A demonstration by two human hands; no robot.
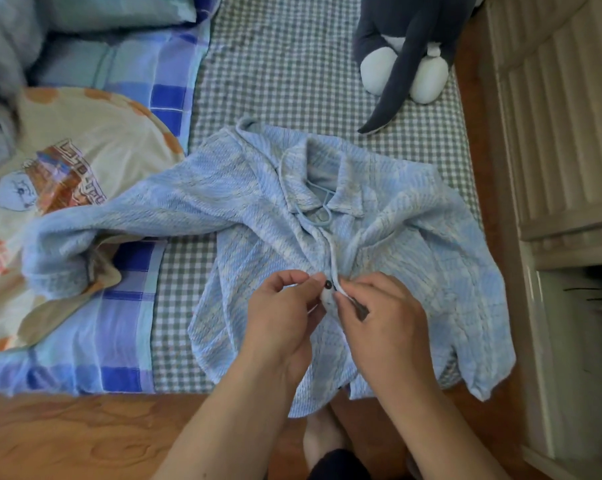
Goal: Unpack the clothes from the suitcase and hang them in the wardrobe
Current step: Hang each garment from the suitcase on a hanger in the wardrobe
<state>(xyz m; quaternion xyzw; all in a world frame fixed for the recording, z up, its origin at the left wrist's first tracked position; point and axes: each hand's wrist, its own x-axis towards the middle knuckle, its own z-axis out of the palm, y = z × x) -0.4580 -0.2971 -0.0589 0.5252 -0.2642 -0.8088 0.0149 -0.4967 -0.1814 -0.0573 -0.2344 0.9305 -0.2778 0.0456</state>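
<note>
1. Blue shirt [327, 237] laid flat, front up, on the checked bed sheet [292, 64] – spread like that so the two front edges meet and can be fastened
2. A pale hanger [318, 206] sits inside the collar, hook poking out at the neck, so the garment looks ready for the wardrobe once it is closed up
3. Left hand [285, 320] has its grip narrow, finger and thumb pinching the placket beside a small dark button [328, 284]
4. Right hand [382, 320] pinches the opposite edge, grip tight on the fabric, holding it taut just beside the button – my read is a buttoning step, to stop the shirt sliding off the hanger
5. The shirt's left-of-frame sleeve trails out over a cream printed t-shirt [60, 188] lying on the blue patchwork quilt [126, 323]; that one looks still to be hung
6. A grey and white plush toy [406, 53] sits at the far side of the bed, well apart from the work
7. Suitcase and wardrobe – neither plainly in view, so the hanging itself is not yet done
</note>
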